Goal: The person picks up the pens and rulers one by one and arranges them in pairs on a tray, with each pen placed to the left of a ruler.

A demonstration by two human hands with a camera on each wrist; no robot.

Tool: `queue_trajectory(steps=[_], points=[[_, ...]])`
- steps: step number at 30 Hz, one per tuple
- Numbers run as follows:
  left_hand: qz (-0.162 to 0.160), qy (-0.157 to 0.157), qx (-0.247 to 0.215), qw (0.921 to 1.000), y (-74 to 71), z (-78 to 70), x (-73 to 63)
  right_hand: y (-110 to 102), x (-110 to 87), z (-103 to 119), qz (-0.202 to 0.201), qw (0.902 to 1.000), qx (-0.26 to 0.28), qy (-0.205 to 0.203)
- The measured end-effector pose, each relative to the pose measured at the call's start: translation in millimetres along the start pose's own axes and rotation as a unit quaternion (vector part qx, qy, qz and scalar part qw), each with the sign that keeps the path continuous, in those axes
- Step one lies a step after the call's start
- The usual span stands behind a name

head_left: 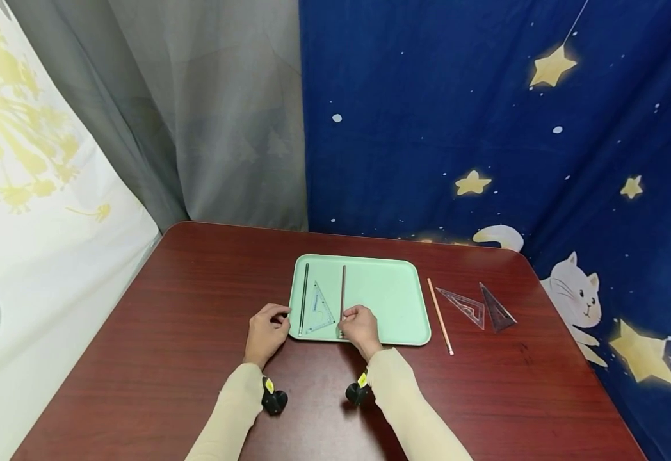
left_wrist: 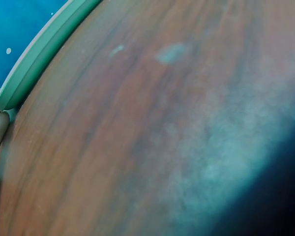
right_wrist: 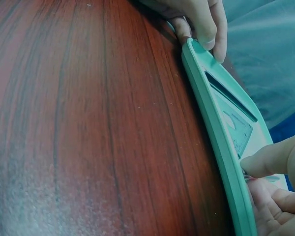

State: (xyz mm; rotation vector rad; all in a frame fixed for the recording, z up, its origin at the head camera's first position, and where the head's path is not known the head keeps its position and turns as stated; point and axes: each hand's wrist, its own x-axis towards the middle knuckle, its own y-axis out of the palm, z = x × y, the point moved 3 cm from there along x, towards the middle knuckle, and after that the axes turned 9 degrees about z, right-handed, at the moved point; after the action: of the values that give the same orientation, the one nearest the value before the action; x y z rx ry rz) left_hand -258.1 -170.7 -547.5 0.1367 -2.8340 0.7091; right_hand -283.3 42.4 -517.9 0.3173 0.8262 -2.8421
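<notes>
The dark red pencil [head_left: 344, 282] is pinched by the right hand [head_left: 361, 328], nine o'clock of centre in the tray [head_left: 384, 301], its eight o'clock corner gripped by the left hand [head_left: 266, 334]! Placing seems in hand; gentle release looks called for.

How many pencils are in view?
3: a dark pencil near the tray's left end, a red pencil in the tray, its near end pinched by the right hand, and an orange pencil on the table, right of the tray.

The tray [head_left: 384, 294] is pale green, one pencil [head_left: 343, 288] dark red, the star-patterned curtain [head_left: 393, 160] blue.
</notes>
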Motion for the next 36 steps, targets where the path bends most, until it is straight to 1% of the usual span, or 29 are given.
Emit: queue_trajectory(steps=[7, 18, 26, 29, 36], points=[[0.0, -0.001, -0.001, 1.0, 0.0, -1.0, -1.1, -0.3, -0.2, -0.6, -0.006, 1.0, 0.0, -0.001], [-0.003, -0.004, 0.005, 1.0, 0.9, -0.6, 0.1, 0.8, 1.9, -2.2, -0.013, 0.9998, 0.006, 0.012], [-0.003, 0.005, 0.007, 1.0, 1.9, -0.7, -0.6, 0.4, 0.1, -2.3, -0.022, 0.9996, -0.014, -0.011], [-0.004, 0.007, 0.008, 0.9999, 2.4, 0.0, -0.3, -0.2, -0.2, -2.3, -0.023, 0.9996, -0.016, -0.011], [-0.003, 0.0, 0.006, 1.0, 1.2, -0.2, -0.4, 0.3, 1.1, -3.0, -0.018, 0.9996, -0.016, -0.013]])
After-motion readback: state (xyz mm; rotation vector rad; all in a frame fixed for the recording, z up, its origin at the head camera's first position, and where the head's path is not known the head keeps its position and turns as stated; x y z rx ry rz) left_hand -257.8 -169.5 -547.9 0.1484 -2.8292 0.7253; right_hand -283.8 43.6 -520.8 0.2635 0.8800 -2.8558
